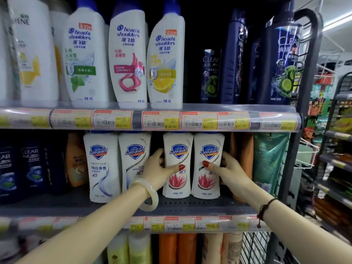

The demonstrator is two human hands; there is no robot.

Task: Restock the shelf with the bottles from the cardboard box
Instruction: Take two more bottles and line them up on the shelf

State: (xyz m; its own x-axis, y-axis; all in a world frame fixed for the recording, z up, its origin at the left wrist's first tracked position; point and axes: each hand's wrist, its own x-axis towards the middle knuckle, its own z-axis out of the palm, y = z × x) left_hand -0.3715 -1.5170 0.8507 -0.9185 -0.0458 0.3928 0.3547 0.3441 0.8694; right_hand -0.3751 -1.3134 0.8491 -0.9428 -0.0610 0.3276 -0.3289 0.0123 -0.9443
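Risk of toppling at centre frame: squeezed unevenly, the white plastic Safeguard bottle with the pink lotus label [177,164] could tip against the white Safeguard bottle with the grey swirl [134,161] to its left or skid off the grey perforated metal shelf [190,204]. Left hand [158,168] curled around that bottle's left side, thumb across the label. Right hand [226,166] likewise cupped on the twin white lotus-label bottle [207,164] touching it on the right; no cardboard box visible.

White bottles [177,164] (pink lotus print)

Two lotus bottles [177,164] stand touching on the middle shelf [190,204], apparently right of two others [118,166].
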